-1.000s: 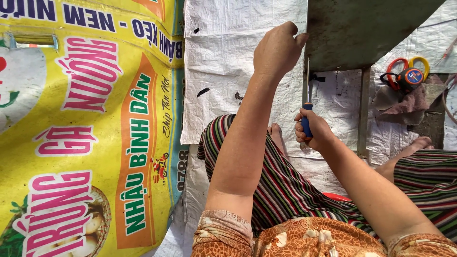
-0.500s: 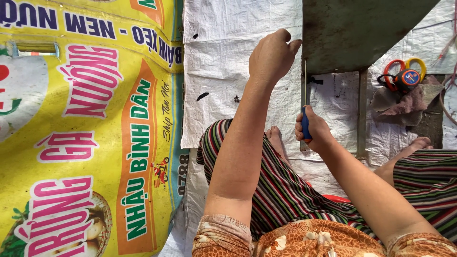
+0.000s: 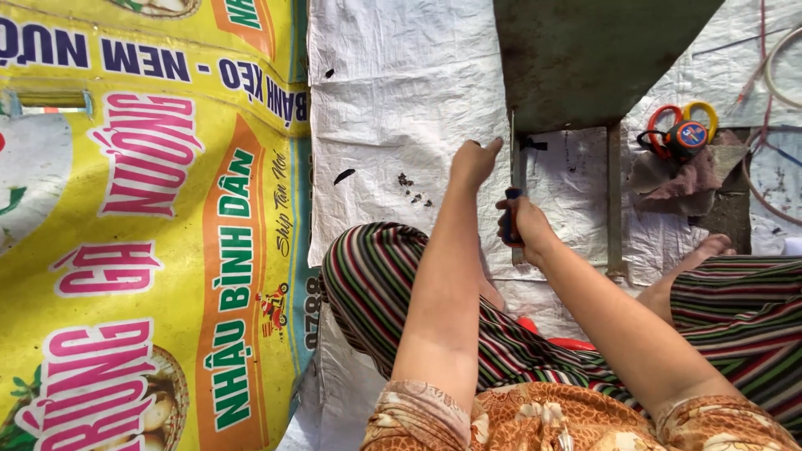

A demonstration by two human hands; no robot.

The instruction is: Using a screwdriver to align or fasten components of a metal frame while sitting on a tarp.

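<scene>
Below the dark green metal sheet (image 3: 585, 58), two thin steel legs run down over the white tarp (image 3: 401, 100). Sheet looks rigid, heavy, sharp-edged; best taken by the legs. Left hand (image 3: 474, 160), grip curled shut, rests beside the left leg (image 3: 516, 167); contact unclear. Right hand (image 3: 525, 227), grip closed around a blue-handled tool (image 3: 510, 219) against that leg. Tool tip hidden; sheet's top cut off.

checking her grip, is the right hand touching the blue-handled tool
Touching. The head view shows the right hand with fingers wrapped around the blue-handled tool, no gap visible.
</scene>
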